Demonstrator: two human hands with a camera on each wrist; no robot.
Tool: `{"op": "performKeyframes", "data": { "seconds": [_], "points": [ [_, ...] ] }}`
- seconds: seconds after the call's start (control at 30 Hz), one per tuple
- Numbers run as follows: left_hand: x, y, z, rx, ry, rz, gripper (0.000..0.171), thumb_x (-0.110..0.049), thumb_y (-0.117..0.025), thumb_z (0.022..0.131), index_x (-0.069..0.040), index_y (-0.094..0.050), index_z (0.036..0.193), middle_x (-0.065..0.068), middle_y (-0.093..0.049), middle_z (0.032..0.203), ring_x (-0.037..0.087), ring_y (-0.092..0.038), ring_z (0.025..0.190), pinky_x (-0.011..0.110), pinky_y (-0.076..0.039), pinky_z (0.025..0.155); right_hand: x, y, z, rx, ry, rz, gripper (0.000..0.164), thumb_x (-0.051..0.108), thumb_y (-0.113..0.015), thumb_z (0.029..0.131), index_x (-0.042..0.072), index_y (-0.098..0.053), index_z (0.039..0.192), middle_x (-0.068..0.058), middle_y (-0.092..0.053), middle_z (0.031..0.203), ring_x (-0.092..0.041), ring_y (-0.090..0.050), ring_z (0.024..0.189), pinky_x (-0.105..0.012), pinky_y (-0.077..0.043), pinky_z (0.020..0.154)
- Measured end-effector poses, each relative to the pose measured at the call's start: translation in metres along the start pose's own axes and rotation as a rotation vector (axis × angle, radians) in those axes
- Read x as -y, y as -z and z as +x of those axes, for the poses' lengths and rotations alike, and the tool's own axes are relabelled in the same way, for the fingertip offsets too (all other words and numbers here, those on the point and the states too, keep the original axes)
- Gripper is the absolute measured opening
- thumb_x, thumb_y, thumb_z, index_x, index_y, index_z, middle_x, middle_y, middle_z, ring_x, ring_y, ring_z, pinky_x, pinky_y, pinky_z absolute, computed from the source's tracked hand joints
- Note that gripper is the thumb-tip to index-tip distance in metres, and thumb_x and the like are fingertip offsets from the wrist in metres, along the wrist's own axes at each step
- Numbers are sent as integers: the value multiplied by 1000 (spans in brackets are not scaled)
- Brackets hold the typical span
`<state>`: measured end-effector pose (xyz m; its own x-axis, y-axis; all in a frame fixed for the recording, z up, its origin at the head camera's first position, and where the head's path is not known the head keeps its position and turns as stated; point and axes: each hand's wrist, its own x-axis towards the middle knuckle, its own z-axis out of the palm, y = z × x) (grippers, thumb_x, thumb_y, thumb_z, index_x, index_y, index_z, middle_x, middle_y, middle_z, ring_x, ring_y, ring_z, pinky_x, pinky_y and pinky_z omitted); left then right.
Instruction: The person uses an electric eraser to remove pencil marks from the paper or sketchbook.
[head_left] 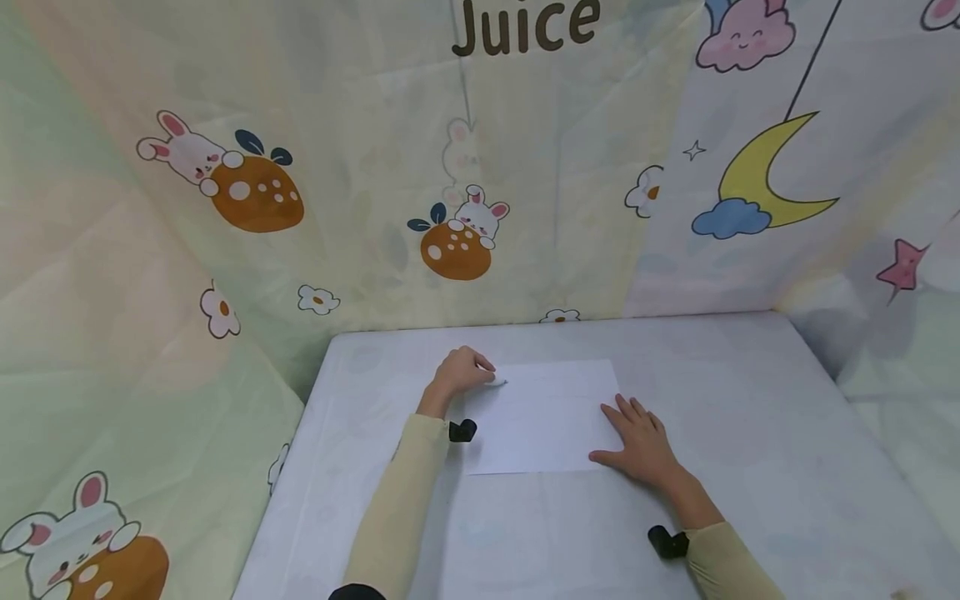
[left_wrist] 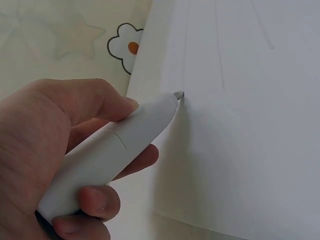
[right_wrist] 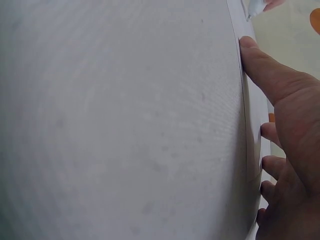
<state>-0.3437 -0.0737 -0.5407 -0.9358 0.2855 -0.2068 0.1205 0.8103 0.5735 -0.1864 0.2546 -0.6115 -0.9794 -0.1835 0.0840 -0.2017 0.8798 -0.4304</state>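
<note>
My left hand grips a thick white pen, fingers wrapped around its body. The pen's small grey tip touches a sheet of white paper near its left edge in the head view. Several thin, faint lines run across the paper in the left wrist view, and the tip is at the end of one. At the sheet's right edge, my right hand rests with fingers spread, thumb and fingertips on or beside the paper. The right wrist view shows that thumb along the sheet's edge.
The paper lies on a table with a pale cloth. Behind it hangs a printed curtain with rabbits, flowers and a moon. A black wrist piece is beside the left sleeve, another beside the right.
</note>
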Motion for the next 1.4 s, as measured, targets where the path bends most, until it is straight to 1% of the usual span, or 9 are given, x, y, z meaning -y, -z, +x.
{"op": "performKeyframes", "data": {
  "seconds": [0.1,0.3,0.53,0.8,0.97,1.03,1.23,1.33,1.4],
  "points": [
    [-1,0,0,4,-5,-3,17,-29,-70,85,-19,-79,95,2,-67,111,19,-59,100,39,-48,83,0,-1,0,-3,0,7,96,62,-74,73,2,-46,142,-28,-30,151,-49,-19,138,-67,-14,103],
    [-1,1,-2,-7,15,6,15,-28,-71,85,-19,-79,93,2,-67,111,19,-58,100,39,-47,83,2,0,1,3,-2,10,95,61,-74,73,1,-46,142,-28,-30,151,-49,-19,138,-67,-14,103],
    [-2,-2,-1,14,-10,-5,16,-28,-71,85,-19,-79,95,1,-68,110,17,-59,99,37,-48,81,7,4,0,11,-9,2,92,57,-77,73,3,-48,141,-28,-32,149,-50,-21,137,-68,-15,102],
    [0,-1,0,10,6,4,15,-29,-70,85,-20,-79,93,1,-67,110,18,-59,100,39,-48,82,12,11,2,45,-22,-28,91,57,-76,73,3,-49,140,-30,-32,148,-51,-22,136,-68,-19,101],
    [-3,-2,2,19,-17,18,16,-29,-69,86,-21,-79,95,-1,-68,110,16,-59,98,36,-48,80,12,14,3,41,-16,-23,89,53,-78,73,1,-50,140,-30,-33,147,-51,-23,135,-68,-20,101],
    [-4,-1,2,24,-12,15,16,-29,-69,86,-21,-79,96,-1,-68,110,16,-59,99,36,-48,80,12,14,3,40,-17,-21,89,52,-78,73,1,-50,140,-31,-33,147,-51,-23,135,-68,-20,101],
    [-4,2,0,18,27,8,14,-28,-69,86,-21,-79,94,1,-67,112,18,-58,100,39,-47,82,12,14,3,39,-19,-18,90,53,-79,73,1,-49,140,-30,-33,148,-52,-23,135,-68,-19,101],
    [-4,3,-1,18,26,10,14,-28,-70,86,-21,-79,94,0,-67,111,17,-58,100,38,-48,81,13,14,3,35,-22,-18,90,53,-79,73,1,-49,140,-30,-33,148,-52,-23,136,-69,-19,101],
    [-6,3,-1,10,11,13,15,-29,-70,86,-21,-79,94,0,-67,111,17,-59,100,37,-48,80,13,14,3,32,-19,-18,90,54,-79,72,1,-50,140,-30,-34,147,-52,-24,135,-69,-19,101]
  ]
}}
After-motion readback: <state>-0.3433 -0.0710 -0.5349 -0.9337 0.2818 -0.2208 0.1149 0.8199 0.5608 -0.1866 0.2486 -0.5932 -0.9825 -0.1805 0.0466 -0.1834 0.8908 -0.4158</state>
